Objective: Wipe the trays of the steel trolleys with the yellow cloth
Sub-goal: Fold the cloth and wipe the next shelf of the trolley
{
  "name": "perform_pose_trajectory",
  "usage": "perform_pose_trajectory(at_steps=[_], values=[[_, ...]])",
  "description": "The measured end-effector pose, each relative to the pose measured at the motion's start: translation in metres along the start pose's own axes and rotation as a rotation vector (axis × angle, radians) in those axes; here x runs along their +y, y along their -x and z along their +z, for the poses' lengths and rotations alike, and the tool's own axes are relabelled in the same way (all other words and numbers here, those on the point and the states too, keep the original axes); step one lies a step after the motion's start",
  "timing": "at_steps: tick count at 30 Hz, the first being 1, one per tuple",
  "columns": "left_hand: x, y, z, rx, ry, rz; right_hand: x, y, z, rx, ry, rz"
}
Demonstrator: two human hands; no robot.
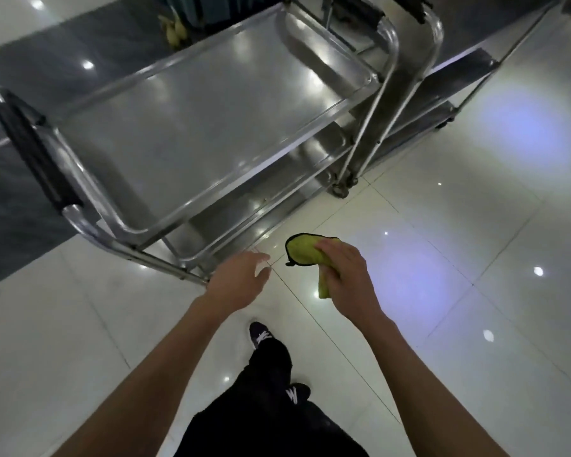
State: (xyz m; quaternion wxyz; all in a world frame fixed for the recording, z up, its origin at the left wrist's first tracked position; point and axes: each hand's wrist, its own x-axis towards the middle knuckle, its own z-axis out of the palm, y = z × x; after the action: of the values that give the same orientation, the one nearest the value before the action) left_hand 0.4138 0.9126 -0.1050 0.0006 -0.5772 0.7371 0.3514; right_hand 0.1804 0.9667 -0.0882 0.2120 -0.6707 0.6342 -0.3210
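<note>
Right hand (342, 275) grips the yellow cloth (305, 252) above the floor (442, 291). Left hand (238, 280) is open and holds nothing, near the corner of the trolley (185, 255). Its top tray (195, 127) is bare steel.

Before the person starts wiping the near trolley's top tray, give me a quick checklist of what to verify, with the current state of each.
1. Yellow cloth in hand: ok, the right hand grips it, bunched up.
2. Left hand free: ok, its fingers are relaxed and hold nothing.
3. Top tray of the near steel trolley free of items: ok, only bare steel and light reflections show.
4. Cloth in contact with a tray: not ok, it is held over the floor tiles, beside the trolley.
5. Lower tray state: cannot tell, the top tray hides most of it.
6. Second trolley trays: cannot tell, only partly in view.
</note>
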Motion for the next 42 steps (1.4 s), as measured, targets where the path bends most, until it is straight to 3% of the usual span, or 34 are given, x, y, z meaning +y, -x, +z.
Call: perform_pose_trajectory(at_steps=[8, 20, 27, 42], values=[[-0.022, -0.01, 0.016, 0.123, 0.096, -0.265, 0.028, -0.063, 0.033, -0.216, -0.062, -0.137], [-0.044, -0.049, 0.09, 0.23, 0.023, -0.464, 0.119, -0.11, 0.108, -0.46, -0.186, -0.089], [-0.099, -0.098, 0.128, 0.361, -0.019, -0.481, 0.156, -0.124, 0.189, -0.478, -0.238, -0.086], [-0.255, -0.172, 0.175, 0.701, -0.149, -0.456, 0.166, -0.175, 0.349, -0.321, -0.334, -0.315]])
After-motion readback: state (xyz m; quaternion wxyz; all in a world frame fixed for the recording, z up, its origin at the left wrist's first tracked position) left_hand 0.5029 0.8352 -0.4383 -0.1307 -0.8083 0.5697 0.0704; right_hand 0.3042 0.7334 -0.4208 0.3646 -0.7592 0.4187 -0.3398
